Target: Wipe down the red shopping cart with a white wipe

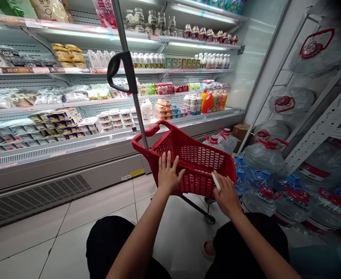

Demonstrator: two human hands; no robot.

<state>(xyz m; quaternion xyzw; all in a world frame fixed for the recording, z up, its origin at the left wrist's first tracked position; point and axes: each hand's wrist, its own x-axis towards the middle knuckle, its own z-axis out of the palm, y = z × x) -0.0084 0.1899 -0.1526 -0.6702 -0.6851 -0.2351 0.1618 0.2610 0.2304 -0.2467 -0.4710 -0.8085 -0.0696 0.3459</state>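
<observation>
A red plastic shopping basket on wheels [198, 155] stands on the floor in front of me, its grey pole with a black handle [123, 71] rising up to the left. My left hand [168, 173] lies on the basket's near rim with fingers stretched out and spread. My right hand [226, 195] is closed at the basket's right side, holding a small white object [216, 182] that I cannot name. My knees in black clothing show at the bottom.
An open refrigerated shelf unit [71, 151] with dairy packs, bottles and jars runs along the left and back. Large water bottles with red handles [263, 193] crowd the floor and a metal rack [321, 128] on the right. A white tiled floor [71, 228] lies at left.
</observation>
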